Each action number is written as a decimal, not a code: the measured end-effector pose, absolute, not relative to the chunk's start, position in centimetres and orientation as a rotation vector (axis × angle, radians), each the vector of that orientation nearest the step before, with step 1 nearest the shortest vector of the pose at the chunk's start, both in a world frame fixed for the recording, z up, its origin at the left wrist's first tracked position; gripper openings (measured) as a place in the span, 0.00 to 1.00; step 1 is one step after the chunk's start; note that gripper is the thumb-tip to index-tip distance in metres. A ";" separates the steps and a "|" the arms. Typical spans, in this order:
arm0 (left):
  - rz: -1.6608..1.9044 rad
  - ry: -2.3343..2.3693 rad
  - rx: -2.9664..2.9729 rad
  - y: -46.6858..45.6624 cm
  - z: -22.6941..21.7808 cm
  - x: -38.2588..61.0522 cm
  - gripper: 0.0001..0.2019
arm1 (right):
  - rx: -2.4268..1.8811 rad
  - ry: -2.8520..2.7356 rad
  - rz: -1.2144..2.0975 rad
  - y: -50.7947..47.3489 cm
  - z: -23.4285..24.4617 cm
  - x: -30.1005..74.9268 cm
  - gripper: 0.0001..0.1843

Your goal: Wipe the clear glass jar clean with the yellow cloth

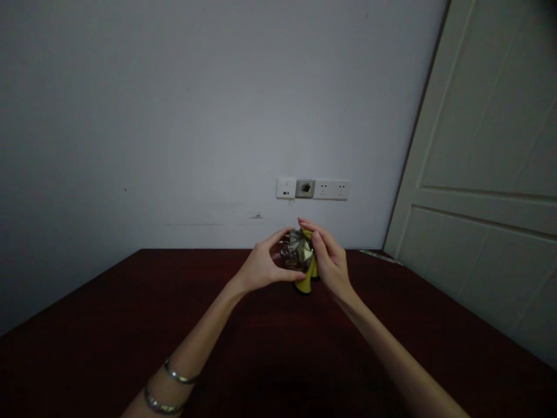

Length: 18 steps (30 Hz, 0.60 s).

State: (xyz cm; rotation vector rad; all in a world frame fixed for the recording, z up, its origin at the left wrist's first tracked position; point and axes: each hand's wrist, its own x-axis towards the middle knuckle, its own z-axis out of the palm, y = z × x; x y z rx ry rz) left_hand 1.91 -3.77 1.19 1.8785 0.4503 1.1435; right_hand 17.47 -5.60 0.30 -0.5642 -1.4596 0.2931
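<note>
A clear, faceted piece that looks like a small glass (296,249) is held on its side above the dark red table. My left hand (261,264) curves round its left end, thumb below and fingers above. At the other end, my right hand (331,261) has its fingers closed on a yellow cloth (304,283) with a dark edge. The cloth lies against the glass, and part of it hangs down below. My right fingertips hide some of the cloth, and the far side of the glass is out of sight.
The dark red table (261,354) reaches back to a pale wall (195,116). White wall sockets (331,189) sit just above and behind my hands. A light panelled door (487,145) stands at the right. A thin strip (380,256) lies at the table's back right edge.
</note>
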 end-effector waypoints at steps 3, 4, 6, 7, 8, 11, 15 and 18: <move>1.189 0.496 1.889 -3.5 1.2 1.9 0.44 | -0.559 -1.543 0.185 -6.1 0.5 17.4 0.14; 1.204 0.504 1.884 -3.5 1.2 1.9 0.44 | -0.553 -1.584 0.139 -6.4 0.5 17.4 0.14; 1.223 0.503 1.871 -3.3 1.1 1.9 0.44 | -0.535 -1.657 0.068 -6.6 0.6 17.4 0.15; 1.229 0.500 1.867 -3.3 1.1 2.0 0.43 | -0.526 -1.675 0.055 -6.6 0.6 17.4 0.15; 1.231 0.496 1.862 -3.3 1.0 2.0 0.43 | -0.522 -1.670 0.068 -6.5 0.6 17.4 0.15; 1.181 0.466 1.844 -3.4 0.8 2.0 0.43 | -0.539 -1.550 0.248 -5.8 0.5 17.6 0.13; 1.133 0.424 1.860 -3.2 0.6 1.9 0.45 | -0.586 -1.500 0.332 -5.4 0.5 17.7 0.13; 1.186 0.492 1.954 -2.9 0.6 1.8 0.44 | -0.548 -1.692 0.061 -6.1 0.5 17.6 0.15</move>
